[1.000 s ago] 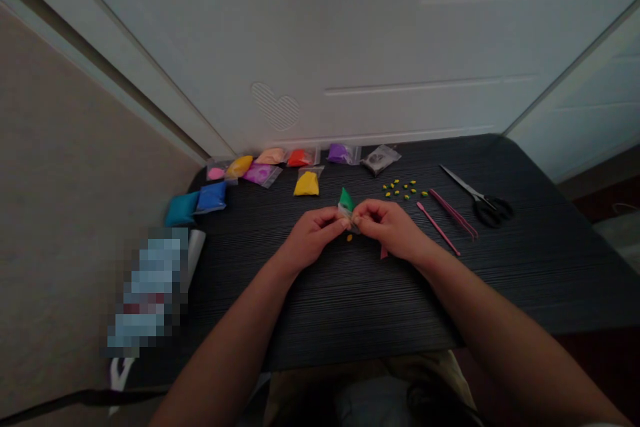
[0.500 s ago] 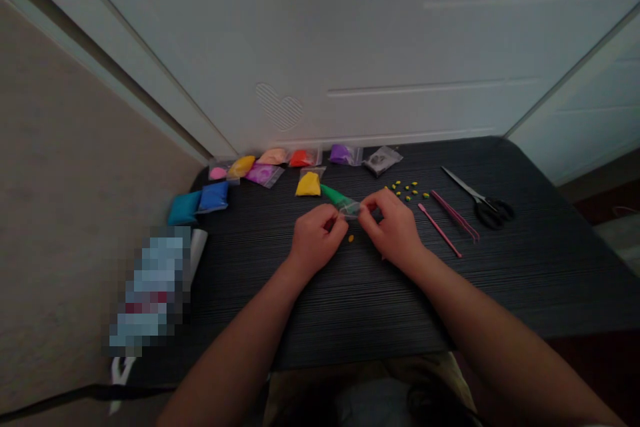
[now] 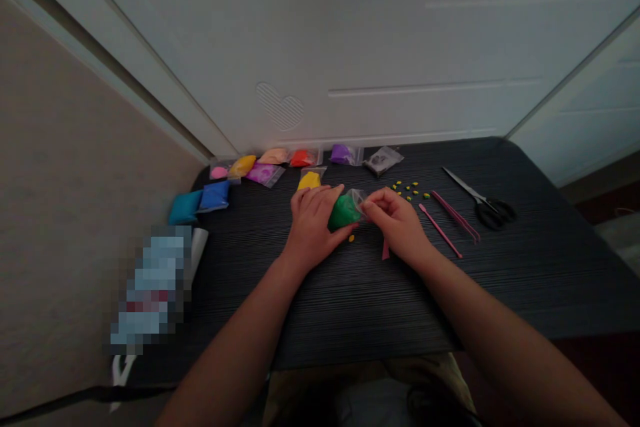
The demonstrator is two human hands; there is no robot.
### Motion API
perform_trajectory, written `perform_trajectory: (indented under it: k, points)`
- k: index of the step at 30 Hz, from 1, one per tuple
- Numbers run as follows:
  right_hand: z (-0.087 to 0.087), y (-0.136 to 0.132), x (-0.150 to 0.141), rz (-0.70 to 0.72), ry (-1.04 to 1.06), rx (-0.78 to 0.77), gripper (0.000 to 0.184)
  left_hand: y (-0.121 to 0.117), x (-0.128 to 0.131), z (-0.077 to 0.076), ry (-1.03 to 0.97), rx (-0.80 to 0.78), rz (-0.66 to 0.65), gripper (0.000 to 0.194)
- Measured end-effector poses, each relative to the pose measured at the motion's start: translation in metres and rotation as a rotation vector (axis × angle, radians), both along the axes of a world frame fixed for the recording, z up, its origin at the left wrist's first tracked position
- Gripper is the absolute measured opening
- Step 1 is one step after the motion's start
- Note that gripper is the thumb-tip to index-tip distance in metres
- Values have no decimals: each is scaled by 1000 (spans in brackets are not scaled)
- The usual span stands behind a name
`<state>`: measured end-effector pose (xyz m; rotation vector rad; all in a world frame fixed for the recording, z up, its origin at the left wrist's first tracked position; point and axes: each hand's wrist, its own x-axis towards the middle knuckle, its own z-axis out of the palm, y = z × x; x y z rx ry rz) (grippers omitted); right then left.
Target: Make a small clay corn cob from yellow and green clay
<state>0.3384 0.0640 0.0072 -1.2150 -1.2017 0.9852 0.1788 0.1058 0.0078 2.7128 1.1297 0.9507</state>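
One green bag (image 3: 345, 212), one yellow bit (image 3: 351, 238) nearby! Left hand (image 3: 311, 221) cupping bag, right hand (image 3: 396, 219) pinching clear end (image 3: 358, 197); long axis roughly sideways, clear end pointing right.

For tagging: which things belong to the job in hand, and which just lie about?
Job: green bag, held by left hand and right hand; probably small yellow piece, green-and-yellow pieces.
Lying about, seemingly: scissors, pink tweezers, pink stick, purple bag.

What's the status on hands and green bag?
Left hand holding green bag. Right hand pinching its clear end. Small yellow piece nearby, not blocking.
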Motion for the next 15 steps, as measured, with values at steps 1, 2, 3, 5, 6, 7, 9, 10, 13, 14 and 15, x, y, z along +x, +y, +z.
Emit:
perform_trajectory:
  k: [1,2,3,5,6,7,9,10,13,14,15]
  points:
    - [1,-1,0,-24,-6,25,9,0,0,0,2,-4,8,54]
    - [2,-1,0,-52,-42,66,9,0,0,-1,-1,-4,20,53]
    - [4,-2,1,-75,-106,120,10,0,-1,-1,-3,-5,32,52]
    - [7,-4,1,-86,-280,231,11,0,-1,-2,1,-9,48,51]
    - [8,-5,2,-76,-360,272,10,0,-2,-2,6,-10,51,51]
    - [8,-5,2,-64,-421,298,10,0,-2,-2,13,-8,50,50]
    - [7,-5,1,-54,-474,307,8,1,-2,-3,24,2,47,50]
    - [6,-4,1,-52,-475,300,8,1,-2,-3,27,6,47,50]
    - [4,-3,1,-43,-417,269,9,1,-2,-4,27,-3,51,51]
    - [4,-3,1,-34,-388,263,8,1,-2,-4,23,-9,49,51]
    - [4,-4,2,-20,-362,258,8,1,-2,-5,19,-16,45,51]
